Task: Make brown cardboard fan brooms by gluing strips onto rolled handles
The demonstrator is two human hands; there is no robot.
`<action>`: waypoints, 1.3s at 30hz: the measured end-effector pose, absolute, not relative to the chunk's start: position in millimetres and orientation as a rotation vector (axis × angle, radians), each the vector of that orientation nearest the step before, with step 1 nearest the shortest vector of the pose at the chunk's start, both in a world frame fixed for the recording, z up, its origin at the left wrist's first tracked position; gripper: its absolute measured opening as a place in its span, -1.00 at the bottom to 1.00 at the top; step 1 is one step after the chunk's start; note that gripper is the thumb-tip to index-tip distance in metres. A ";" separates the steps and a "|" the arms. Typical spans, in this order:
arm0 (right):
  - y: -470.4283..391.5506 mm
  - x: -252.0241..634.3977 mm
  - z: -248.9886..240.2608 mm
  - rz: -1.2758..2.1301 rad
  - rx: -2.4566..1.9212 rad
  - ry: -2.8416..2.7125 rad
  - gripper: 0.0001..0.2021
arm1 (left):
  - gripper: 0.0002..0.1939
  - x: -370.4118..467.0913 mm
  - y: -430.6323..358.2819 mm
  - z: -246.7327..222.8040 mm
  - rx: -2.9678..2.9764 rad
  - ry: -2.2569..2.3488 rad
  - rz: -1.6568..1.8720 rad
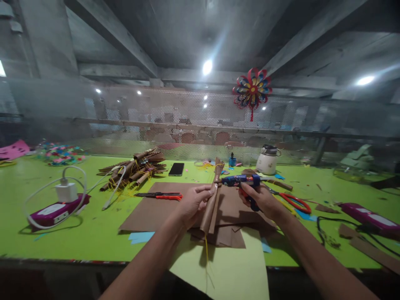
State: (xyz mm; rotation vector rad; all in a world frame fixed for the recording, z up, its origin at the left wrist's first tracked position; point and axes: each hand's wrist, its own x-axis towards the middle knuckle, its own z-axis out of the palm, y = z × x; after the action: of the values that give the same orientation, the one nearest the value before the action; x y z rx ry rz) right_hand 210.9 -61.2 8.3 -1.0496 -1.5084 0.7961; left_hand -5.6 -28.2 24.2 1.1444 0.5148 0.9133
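Observation:
My left hand [196, 205] is closed around a rolled brown paper tube [210, 212], which is held tilted above the brown paper sheets [146, 214]. Yellow string [206, 250] hangs from the tube's lower end, and more is tied near its top. In my right hand [261, 199] is a dark blue glue gun [242, 180], its nozzle close to or touching the tube's middle; I cannot tell which. Left of the tube, orange-handled scissors [165, 196] lie on the brown paper. Another pair of red-handled scissors [293, 202] rests right of my right hand.
A pile of rolled paper tubes [137, 168] lies at the back left beside a phone [176, 168]. Purple power strips [59, 212] with cables sit at both sides. A white bottle [267, 160] stands behind the glue gun. A flower ornament [252, 89] hangs on the mesh partition.

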 end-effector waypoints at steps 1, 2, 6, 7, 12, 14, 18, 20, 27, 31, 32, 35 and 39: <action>-63.3 210.1 9.4 0.803 -1.065 -1.528 -0.62 | -0.80 -5.8 -28.5 24.7 1.147 0.518 0.920; -65.2 209.5 10.7 0.807 -1.074 -1.547 -0.61 | -0.82 -6.1 -28.9 25.2 1.146 0.517 0.927; -69.5 209.1 14.8 0.805 -1.052 -1.624 -0.59 | -0.85 -7.4 -29.3 26.7 1.138 0.470 0.936; -69.4 209.3 15.0 0.806 -1.047 -1.632 -0.59 | -0.84 -7.7 -28.8 26.6 1.134 0.455 0.937; -63.5 211.6 11.9 0.783 -1.037 -1.567 -0.60 | -0.78 -7.8 -26.5 24.6 1.119 0.419 0.917; -60.5 212.8 11.0 0.757 -1.029 -1.521 -0.60 | -0.76 -7.9 -26.5 24.6 1.120 0.426 0.909; -58.4 214.5 11.1 0.711 -1.004 -1.462 -0.61 | -0.74 -9.2 -28.0 26.8 1.085 0.448 0.906; -59.5 215.2 10.8 0.724 -0.973 -1.456 -0.62 | -0.73 -10.2 -28.7 28.5 1.068 0.450 0.891; -64.0 218.6 6.7 0.893 -0.933 -1.550 -0.68 | -0.69 -13.3 -23.8 25.1 1.050 0.365 0.834; -61.0 218.0 6.1 0.882 -0.917 -1.502 -0.67 | -0.67 -14.2 -20.6 20.3 1.053 0.304 0.811; -59.8 217.7 6.0 0.868 -0.909 -1.488 -0.67 | -0.66 -14.3 -20.8 20.0 1.054 0.309 0.807; -56.7 217.5 5.7 0.837 -0.894 -1.462 -0.68 | -0.62 -14.0 -23.3 20.9 1.068 0.339 0.800; -55.6 217.3 6.6 0.788 -0.919 -1.459 -0.67 | -0.60 -12.0 -26.6 21.9 1.089 0.331 0.806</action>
State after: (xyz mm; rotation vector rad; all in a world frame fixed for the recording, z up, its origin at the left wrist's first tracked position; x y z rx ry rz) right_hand 217.3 -55.6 6.6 -0.9194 -1.4586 0.7879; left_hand -12.0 -26.6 21.9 1.0895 0.3308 0.8058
